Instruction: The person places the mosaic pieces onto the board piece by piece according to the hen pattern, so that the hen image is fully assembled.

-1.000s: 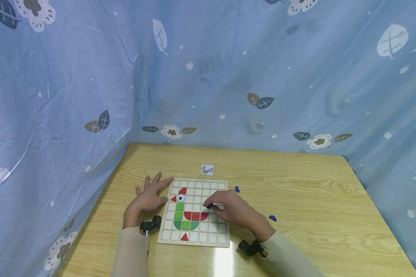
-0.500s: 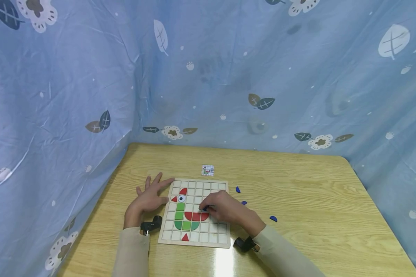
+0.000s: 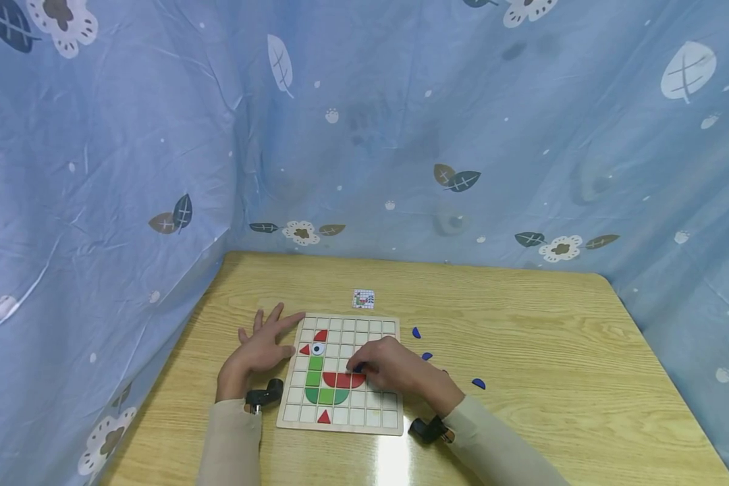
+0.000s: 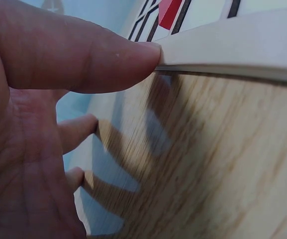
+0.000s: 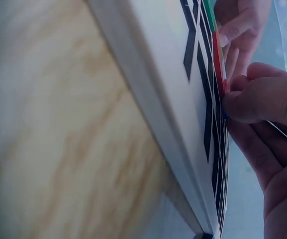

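A pale wooden grid board (image 3: pixel 295 416) lies on the table, bearing green squares (image 3: pixel 314 378), red pieces (image 3: pixel 343 380), red triangles and a round eye piece (image 3: pixel 318 349). My right hand (image 3: pixel 395 364) pinches a small blue piece (image 3: pixel 358 368) just above the red row, on or close to the board; its shape is mostly covered by the fingers. At the board's left edge my left hand (image 3: pixel 261 347) has its fingers spread. The left thumb (image 4: pixel 128 59) touches the board's side in the left wrist view, and the other fingertips rest on the table.
Blue half-round pieces (image 3: pixel 416 333) lie on the table (image 3: pixel 522 324) right of the board, another blue piece (image 3: pixel 478 383) farther right. A small pattern card (image 3: pixel 363 299) lies behind the board. A blue patterned curtain (image 3: pixel 401 135) surrounds the table's back and sides.
My right hand has moved slightly left and down over the board with the blue piece, uncovering another blue piece on the table. My left hand has stayed in place.
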Demonstrator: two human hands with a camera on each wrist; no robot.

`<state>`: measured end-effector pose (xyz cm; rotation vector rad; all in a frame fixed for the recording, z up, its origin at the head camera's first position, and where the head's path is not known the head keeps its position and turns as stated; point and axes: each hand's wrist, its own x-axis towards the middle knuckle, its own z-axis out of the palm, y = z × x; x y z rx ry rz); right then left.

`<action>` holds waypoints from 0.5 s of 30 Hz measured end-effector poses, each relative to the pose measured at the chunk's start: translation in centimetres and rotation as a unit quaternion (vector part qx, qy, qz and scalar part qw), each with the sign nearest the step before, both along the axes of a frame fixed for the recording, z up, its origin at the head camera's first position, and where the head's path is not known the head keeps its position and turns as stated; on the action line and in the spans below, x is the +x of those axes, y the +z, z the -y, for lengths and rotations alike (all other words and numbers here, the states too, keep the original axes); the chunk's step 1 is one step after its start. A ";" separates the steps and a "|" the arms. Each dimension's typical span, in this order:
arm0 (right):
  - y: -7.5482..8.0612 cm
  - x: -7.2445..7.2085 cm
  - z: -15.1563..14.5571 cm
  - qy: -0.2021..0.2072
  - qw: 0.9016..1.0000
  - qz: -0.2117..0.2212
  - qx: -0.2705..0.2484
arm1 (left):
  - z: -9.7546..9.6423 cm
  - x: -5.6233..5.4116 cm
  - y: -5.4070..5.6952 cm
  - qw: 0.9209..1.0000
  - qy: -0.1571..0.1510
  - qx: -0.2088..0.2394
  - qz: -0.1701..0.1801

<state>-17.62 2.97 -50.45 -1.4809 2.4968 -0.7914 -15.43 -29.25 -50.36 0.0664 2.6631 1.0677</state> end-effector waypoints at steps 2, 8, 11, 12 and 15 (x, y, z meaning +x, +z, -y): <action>0.0 0.1 -0.1 -0.004 1.000 0.003 -0.015 | 0.0 0.0 0.0 1.000 0.000 0.000 0.000; 0.6 0.6 -1.4 -0.050 0.996 0.029 -0.065 | 0.1 -0.2 -0.3 1.000 -0.001 -0.004 0.001; 0.8 0.9 -2.6 -0.087 0.991 0.048 -0.092 | 0.1 -0.2 -0.3 1.000 -0.004 -0.007 0.001; 0.8 1.1 -3.1 -0.100 0.988 0.051 -0.102 | 0.1 -0.2 -0.4 1.000 -0.005 -0.008 0.002; 0.6 1.7 -4.5 -0.128 0.980 0.068 -0.135 | 0.2 -0.1 -0.4 1.000 -0.005 -0.010 0.002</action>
